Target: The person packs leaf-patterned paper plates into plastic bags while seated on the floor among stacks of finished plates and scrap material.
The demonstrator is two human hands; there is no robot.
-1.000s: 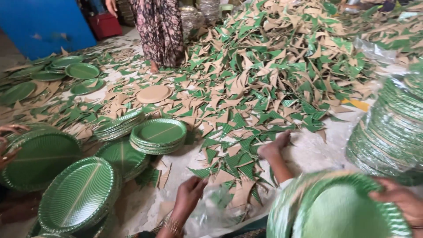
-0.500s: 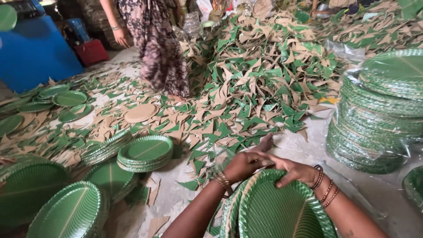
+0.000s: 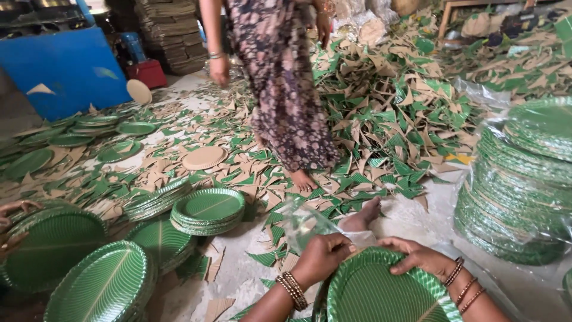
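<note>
Head view, looking down at a littered floor. At bottom centre, a stack of round green leaf-patterned paper plates (image 3: 381, 292), held upright on edge between two bare hands. Left hand (image 3: 322, 257) curled over the top left rim, fingers closed on it, beaded bangles at the wrist. Right hand (image 3: 420, 257) laid over the top right rim, fingers clamped on the edge, thin bangles further down the forearm. A bare foot (image 3: 363, 216) just beyond the hands, with a crumpled clear plastic bag (image 3: 304, 222) beside it (touching the left hand or not, cannot tell).

To the right, tall piles of green plates wrapped in clear plastic (image 3: 524, 185), well apart from the held stack. To the left, a low stack of smaller green plates (image 3: 207, 210) on the floor, with large oval green plates (image 3: 98, 286) nearer the lower corner. Another person's hand (image 3: 15, 209) at the far left edge, on a big plate.

Further back, a heap of green and brown triangular paper offcuts (image 3: 387, 113) spread over the grey floor (image 3: 417, 223). A standing person in a patterned dress (image 3: 280, 83), barefoot among the scraps. A blue machine cabinet (image 3: 65, 68) at upper left.
</note>
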